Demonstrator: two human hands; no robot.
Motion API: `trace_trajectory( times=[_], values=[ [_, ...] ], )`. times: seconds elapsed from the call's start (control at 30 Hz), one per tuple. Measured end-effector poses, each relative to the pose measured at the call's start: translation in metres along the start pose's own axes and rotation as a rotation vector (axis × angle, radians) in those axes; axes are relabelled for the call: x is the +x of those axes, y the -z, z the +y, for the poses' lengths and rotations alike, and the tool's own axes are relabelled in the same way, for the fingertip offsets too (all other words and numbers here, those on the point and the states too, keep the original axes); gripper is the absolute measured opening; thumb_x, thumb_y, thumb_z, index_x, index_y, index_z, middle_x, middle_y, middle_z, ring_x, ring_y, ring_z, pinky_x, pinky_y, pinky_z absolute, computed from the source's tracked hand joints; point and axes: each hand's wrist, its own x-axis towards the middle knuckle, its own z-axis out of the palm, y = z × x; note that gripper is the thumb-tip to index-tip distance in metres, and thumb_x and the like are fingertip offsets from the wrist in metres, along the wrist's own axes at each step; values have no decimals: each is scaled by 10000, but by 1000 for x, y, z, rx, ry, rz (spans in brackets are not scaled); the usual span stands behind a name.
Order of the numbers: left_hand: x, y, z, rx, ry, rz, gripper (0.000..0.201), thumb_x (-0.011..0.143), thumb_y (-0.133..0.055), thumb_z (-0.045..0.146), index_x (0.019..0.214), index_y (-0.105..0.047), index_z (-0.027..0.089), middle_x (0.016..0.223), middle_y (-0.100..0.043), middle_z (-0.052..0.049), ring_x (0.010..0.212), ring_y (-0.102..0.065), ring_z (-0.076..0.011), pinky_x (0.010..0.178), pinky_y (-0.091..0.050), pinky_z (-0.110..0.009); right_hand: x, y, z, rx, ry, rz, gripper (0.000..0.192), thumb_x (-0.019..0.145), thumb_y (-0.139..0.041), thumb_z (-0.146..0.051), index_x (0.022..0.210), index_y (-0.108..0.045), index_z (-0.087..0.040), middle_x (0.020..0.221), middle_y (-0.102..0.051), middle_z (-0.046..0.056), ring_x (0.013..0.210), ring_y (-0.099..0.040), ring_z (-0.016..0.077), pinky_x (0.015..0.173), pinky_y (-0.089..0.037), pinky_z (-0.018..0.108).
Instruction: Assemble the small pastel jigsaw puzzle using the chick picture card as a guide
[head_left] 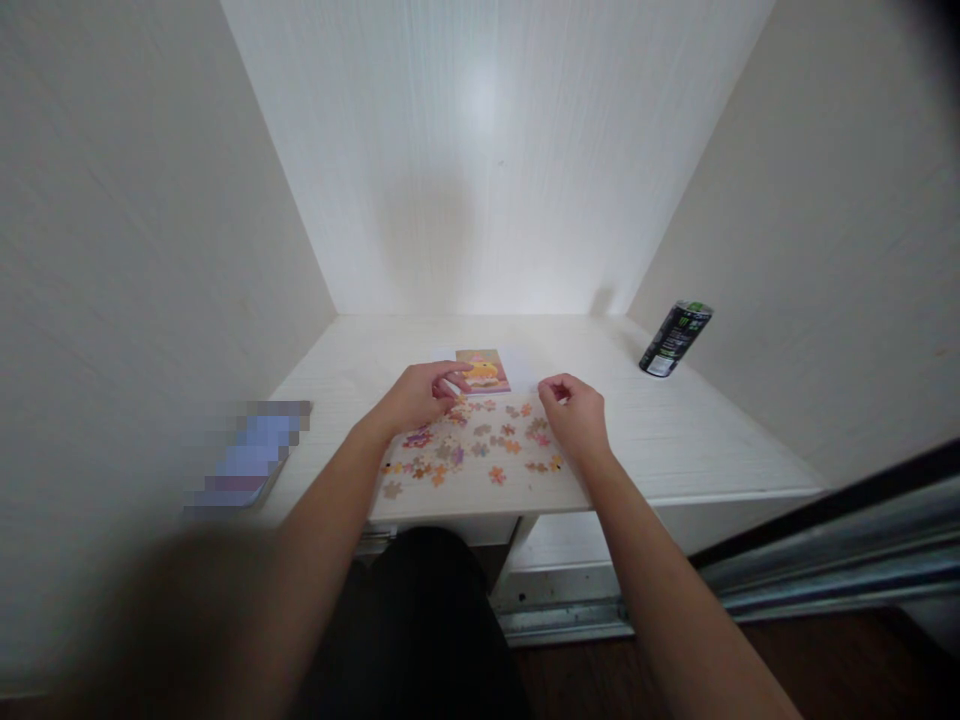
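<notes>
Loose jigsaw puzzle pieces point(510, 446), several of them orange, pink, purple and grey, lie scattered along the front of the white shelf. My left hand point(424, 392) is over their left side, fingers apart, with its thumb close to some pieces and its index finger by the picture card point(484, 372). The card shows a yellow shape on a pinkish ground. To the right of the pieces, my right hand point(577, 408) is curled, thumb and fingertips together. Whatever it may pinch is too small to make out.
A dark drink can point(676, 340) with green marks stands at the right of the shelf point(720, 440). At the left edge lies a flat, blurred bluish object point(251, 455). Pale walls enclose three sides. Below the front edge are a lower compartment and metal rails.
</notes>
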Motion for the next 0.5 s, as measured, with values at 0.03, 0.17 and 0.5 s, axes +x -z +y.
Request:
trace_trajectory(
  times=[0.03,0.17,0.5],
  values=[
    [0,0,0,-2,5,0,568,700,-616,117,1266,-617,165,1057,-740,-73,683,-665,-122,610,-537,-230,0,0,0,0,-2,-1,192,808,-546,-295,779,-700,-185,745,-697,27,697,-618,167,715,-453,285],
    [0,0,1,21,26,20,403,704,-637,136,1098,-717,145,974,-753,-77,674,-661,-132,612,-524,-235,0,1,-1,3,-7,-6,197,806,-542,-296,778,-700,-183,747,-698,32,696,-617,169,712,-454,284],
    [1,1,-3,113,11,38,214,744,-670,219,922,-776,164,774,-720,-47,650,-592,-139,630,-470,-256,0,0,0,0,-16,-2,194,809,-548,-302,773,-696,-182,739,-694,27,684,-611,163,706,-448,279]
  ],
)
